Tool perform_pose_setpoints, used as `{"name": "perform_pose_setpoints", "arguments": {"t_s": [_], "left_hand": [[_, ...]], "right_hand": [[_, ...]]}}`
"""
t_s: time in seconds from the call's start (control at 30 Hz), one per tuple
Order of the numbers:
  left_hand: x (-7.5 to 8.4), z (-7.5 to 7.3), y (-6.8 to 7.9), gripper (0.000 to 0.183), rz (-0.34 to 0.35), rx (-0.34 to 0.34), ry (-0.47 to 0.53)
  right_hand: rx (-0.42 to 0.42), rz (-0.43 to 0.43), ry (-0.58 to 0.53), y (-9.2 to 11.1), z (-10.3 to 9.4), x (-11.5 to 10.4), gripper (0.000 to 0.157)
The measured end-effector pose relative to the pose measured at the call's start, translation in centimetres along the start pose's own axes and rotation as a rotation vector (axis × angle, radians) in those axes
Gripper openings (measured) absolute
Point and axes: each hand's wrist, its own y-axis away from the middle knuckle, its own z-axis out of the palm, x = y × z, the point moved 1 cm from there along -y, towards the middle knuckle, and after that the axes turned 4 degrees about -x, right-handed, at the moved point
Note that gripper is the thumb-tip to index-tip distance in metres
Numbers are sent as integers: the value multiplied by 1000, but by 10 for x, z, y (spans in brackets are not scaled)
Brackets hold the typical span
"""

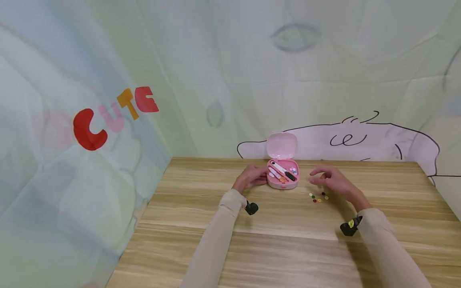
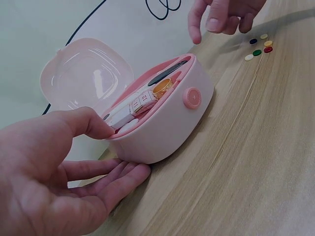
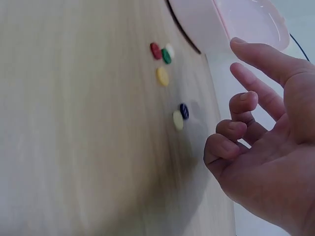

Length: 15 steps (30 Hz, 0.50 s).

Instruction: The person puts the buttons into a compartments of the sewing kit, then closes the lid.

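Observation:
A pink sewing kit case (image 1: 282, 186) stands on the table with its lid (image 1: 282, 145) raised at the back. Inside are a white tool with a black end (image 1: 289, 175), a tape measure (image 2: 142, 102) and a gold thimble (image 2: 163, 87). My left hand (image 1: 253, 176) holds the case's left side, thumb at the rim and the other fingers low against the wall. To the right of the case, my right hand (image 1: 335, 182) hovers with loosely bent fingers and nothing in them. Several small buttons, among them a red button (image 3: 155, 50) and a green button (image 3: 166, 56), lie below it.
The wooden table (image 1: 281, 248) meets a printed cloth backdrop (image 1: 223, 80) just behind the case. Another cloth wall with the letters CUTE (image 1: 90, 134) hangs at the left. A dark wrist camera (image 1: 251, 208) sits on the left wrist, another camera (image 1: 349, 227) on the right.

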Motion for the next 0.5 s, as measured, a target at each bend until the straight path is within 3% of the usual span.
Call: {"name": "perform_pose_setpoints", "arguments": {"t_s": [0.5], "left_hand": [[0, -1, 1, 19, 7, -6, -6]], "right_hand": [[-3, -24, 178, 36, -11, 17, 39]]}}
